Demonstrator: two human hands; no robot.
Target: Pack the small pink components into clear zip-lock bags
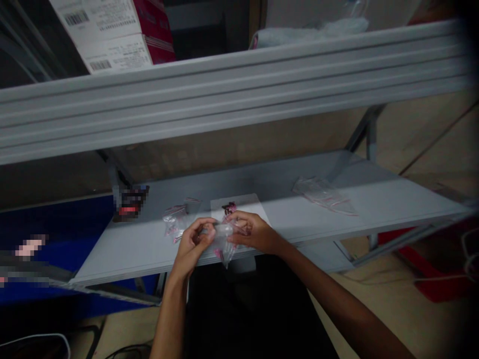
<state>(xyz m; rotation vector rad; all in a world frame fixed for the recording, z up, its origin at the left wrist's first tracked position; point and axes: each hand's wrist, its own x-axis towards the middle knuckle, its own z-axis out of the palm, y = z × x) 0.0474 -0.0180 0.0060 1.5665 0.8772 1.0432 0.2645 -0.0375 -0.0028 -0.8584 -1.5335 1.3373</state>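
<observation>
A small clear plastic bag (224, 230) is held between my two hands over the shelf's front edge, with bits of pink showing low in it. My left hand (194, 244) pinches its left side, fingers curled. On the right side, my right hand (256, 232) grips the same bag between thumb and fingers. Just beyond my hands lies a white sheet or tray (252, 202) with a small pile of dark and pink pieces (229, 207). Left of my hands are several filled clear bags (175, 219) with pink contents.
A stack of flat clear bags (325, 194) lies on the grey shelf (389, 192) to the right. A thick grey rail (224, 94) crosses above, with white and red boxes (119, 37) on it. A red bin (441, 284) stands low at right.
</observation>
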